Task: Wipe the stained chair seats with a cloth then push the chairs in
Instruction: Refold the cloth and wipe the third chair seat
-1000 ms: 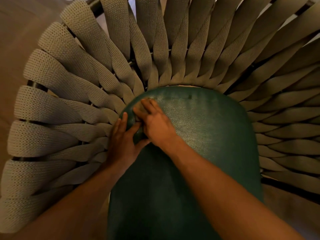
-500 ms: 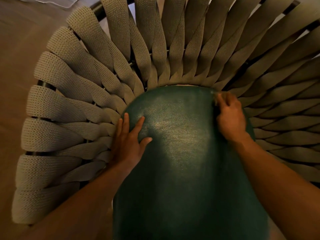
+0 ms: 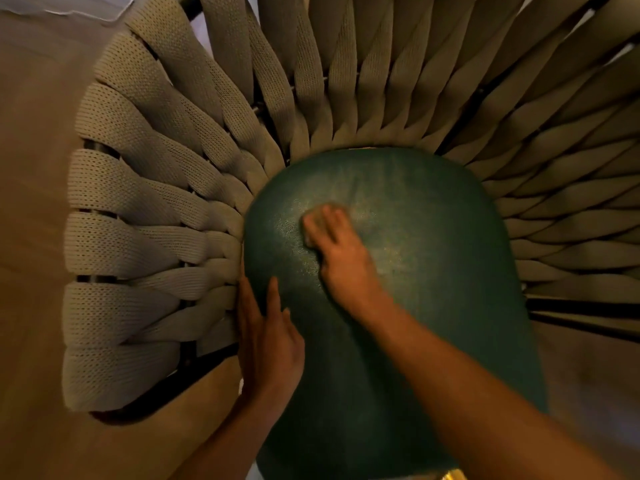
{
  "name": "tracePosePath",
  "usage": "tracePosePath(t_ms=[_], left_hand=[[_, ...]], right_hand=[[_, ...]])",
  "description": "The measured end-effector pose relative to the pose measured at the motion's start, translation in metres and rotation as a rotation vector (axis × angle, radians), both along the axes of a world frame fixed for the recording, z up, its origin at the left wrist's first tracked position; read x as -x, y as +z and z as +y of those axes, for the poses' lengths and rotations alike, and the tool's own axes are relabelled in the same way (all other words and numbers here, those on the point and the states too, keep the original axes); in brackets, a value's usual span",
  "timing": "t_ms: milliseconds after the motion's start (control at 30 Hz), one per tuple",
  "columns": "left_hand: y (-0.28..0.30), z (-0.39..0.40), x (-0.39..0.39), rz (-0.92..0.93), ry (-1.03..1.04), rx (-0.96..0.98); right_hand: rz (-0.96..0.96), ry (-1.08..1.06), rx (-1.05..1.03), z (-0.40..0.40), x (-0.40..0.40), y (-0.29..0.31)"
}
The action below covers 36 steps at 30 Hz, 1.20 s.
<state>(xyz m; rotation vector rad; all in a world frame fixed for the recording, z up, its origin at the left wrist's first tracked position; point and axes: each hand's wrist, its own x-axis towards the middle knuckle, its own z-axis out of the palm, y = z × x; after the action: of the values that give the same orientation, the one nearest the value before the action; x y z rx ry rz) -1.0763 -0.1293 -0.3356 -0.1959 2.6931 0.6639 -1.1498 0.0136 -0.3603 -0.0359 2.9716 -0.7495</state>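
A dark green padded chair seat [image 3: 433, 271] fills the middle of the head view, ringed by a backrest of woven beige straps [image 3: 156, 237]. My right hand [image 3: 341, 254] lies on the left-centre of the seat, its fingers pressing down a small beige cloth [image 3: 311, 221] that shows only at the fingertips. My left hand [image 3: 268, 336] rests flat with straight fingers on the seat's left edge, next to the straps. The picture is blurred around the right hand.
Brown floor [image 3: 31, 168] lies to the left and below the chair. A pale sheet or mat [image 3: 69, 6] shows at the top left corner. A dark metal chair frame [image 3: 585, 308] runs along the right side.
My right hand has swept with the cloth from the seat's left to its right rim and back to left-centre. My left hand slid down along the seat's left edge.
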Motion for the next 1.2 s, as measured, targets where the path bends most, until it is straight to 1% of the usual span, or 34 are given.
tracePosePath(t_ms=[100, 200, 300, 400, 500, 633, 700, 733, 800, 900, 1000, 1067, 1100, 1133, 1200], left_hand=[[0.002, -0.007, -0.020, -0.039, -0.007, 0.003], [0.007, -0.014, -0.038, -0.093, -0.043, 0.014], [0.016, -0.021, -0.053, -0.218, -0.081, 0.051], [0.022, -0.027, -0.064, -0.311, -0.185, 0.101], [0.021, -0.031, -0.069, -0.359, -0.266, 0.140], [0.013, -0.034, -0.067, -0.328, -0.357, 0.202], [0.011, -0.036, -0.067, -0.313, -0.389, 0.210], [0.011, -0.037, -0.067, -0.305, -0.395, 0.208], [0.013, -0.038, -0.067, -0.288, -0.402, 0.202], [0.016, -0.038, -0.067, -0.277, -0.390, 0.189], [0.019, -0.039, -0.068, -0.286, -0.405, 0.166], [0.023, -0.042, -0.071, -0.332, -0.433, 0.163], [0.026, -0.044, -0.074, -0.362, -0.449, 0.161], [0.031, -0.045, -0.079, -0.388, -0.455, 0.142], [0.046, -0.049, -0.092, -0.419, -0.478, 0.090]], right_hand=[[-0.002, 0.152, -0.039, -0.019, -0.059, 0.004], [0.006, 0.248, -0.102, -0.012, -0.122, 0.000], [0.020, 0.255, -0.211, 0.018, -0.169, 0.005], [0.010, 0.081, -0.258, 0.063, -0.178, 0.009], [-0.049, -0.142, -0.208, 0.095, -0.148, 0.005], [-0.037, -0.429, -0.140, 0.090, -0.083, -0.002], [-0.051, -0.481, -0.100, 0.067, -0.064, -0.001], [-0.045, -0.453, -0.079, 0.053, -0.062, 0.001], [-0.046, -0.313, -0.040, 0.022, -0.075, 0.007], [-0.093, -0.178, 0.040, -0.020, -0.125, 0.016], [-0.226, -0.152, 0.104, -0.049, -0.198, 0.025], [-0.304, -0.116, 0.112, -0.057, -0.248, 0.033], [-0.320, -0.086, 0.083, -0.058, -0.270, 0.035], [-0.298, -0.094, 0.097, -0.058, -0.290, 0.041], [-0.270, -0.170, 0.182, -0.057, -0.321, 0.060]])
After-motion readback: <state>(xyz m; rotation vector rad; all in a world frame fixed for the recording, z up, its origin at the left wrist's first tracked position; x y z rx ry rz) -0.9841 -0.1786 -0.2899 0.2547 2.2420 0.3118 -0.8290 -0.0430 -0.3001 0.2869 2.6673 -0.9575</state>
